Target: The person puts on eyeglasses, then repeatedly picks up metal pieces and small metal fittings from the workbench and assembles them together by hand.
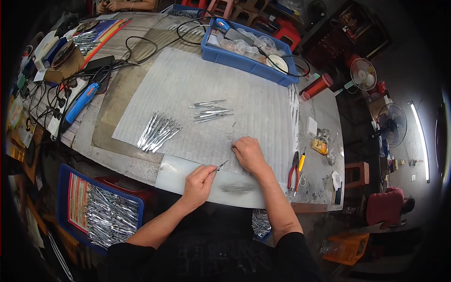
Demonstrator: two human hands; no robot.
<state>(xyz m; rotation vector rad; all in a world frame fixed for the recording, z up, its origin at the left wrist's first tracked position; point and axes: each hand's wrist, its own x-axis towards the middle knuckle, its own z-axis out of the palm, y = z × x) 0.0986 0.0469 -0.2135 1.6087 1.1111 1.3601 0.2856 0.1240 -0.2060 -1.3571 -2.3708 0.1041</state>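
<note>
Black shirt (211, 251) is nearest to the camera. Left hand (197, 184) is pinched on one metal piece (222, 165), thin, grey and pointed, near the edge of one pale plate (177, 173). Right hand (249, 154) has its fingers curled together; whether it holds something, I cannot tell. Two groups of silvery pieces, one larger (159, 132), one smaller (213, 112), lie on one white mat (164, 87).

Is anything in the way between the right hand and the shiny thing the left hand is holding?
Nothing visible is. Between the right hand and the thin metal piece in the left hand, only the white sheet shows underneath.
</note>
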